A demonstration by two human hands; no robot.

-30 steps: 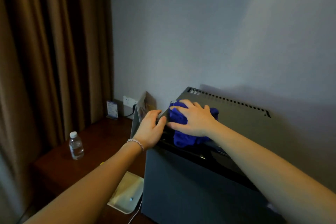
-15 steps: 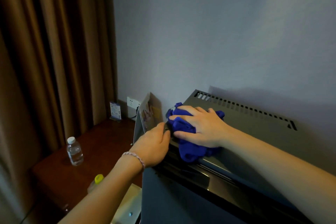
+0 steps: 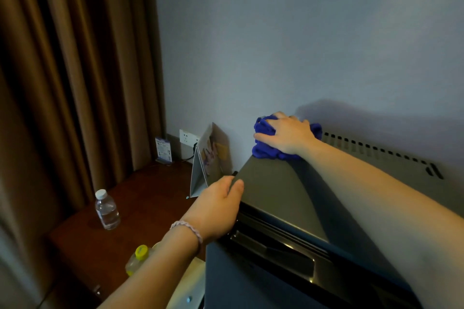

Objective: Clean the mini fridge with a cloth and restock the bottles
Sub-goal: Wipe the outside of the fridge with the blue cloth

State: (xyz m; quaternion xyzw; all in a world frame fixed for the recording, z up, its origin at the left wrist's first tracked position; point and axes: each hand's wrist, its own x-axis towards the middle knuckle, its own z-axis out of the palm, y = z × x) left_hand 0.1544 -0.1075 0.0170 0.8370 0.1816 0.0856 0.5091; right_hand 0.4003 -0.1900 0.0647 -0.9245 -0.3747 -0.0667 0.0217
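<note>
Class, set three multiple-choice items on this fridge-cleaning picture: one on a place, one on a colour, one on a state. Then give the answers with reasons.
1. Where is the cloth?
A. on the fridge's top, near the wall
B. on the wooden table
C. inside the fridge

2. What colour is the cap on the nearer bottle?
A. red
B. yellow
C. black

3. What is the left hand doing?
A. holding a bottle
B. hanging free
C. resting on the fridge's front left corner

Answers:
1 A: the cloth lies on the fridge under the right hand.
2 B: the nearer bottle has a yellow cap.
3 C: the left hand lies there.
</note>
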